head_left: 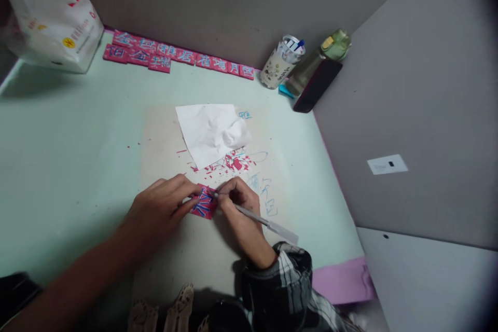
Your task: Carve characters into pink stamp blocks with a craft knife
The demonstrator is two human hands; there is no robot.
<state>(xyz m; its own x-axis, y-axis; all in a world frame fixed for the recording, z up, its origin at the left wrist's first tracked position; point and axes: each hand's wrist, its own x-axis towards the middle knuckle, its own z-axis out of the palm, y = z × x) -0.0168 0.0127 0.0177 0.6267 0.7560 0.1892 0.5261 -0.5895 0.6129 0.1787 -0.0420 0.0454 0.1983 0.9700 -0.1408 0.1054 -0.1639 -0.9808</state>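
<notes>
My left hand (167, 199) presses its fingertips on the left edge of a small red square tile (205, 204) with a blue-outlined character, keeping it flat on the paper-covered table. My right hand (241, 207) is closed round a slim silver pen-shaped carving knife (251, 213), its clear rear end pointing down to the right. The tool's tip meets the tile's upper right part; fingers partly hide the tip. Just beyond the tile lie red shavings (237, 162) beside a crumpled white sheet of paper (210, 132).
Along the back wall lie several carved red tiles (167, 54). A white plastic bag (66, 36) stands back left. At back right are a pen-filled can (280, 62), a green bottle (311, 70) and a dark phone (319, 85) leaning on it. A grey partition (408, 88) bounds the right.
</notes>
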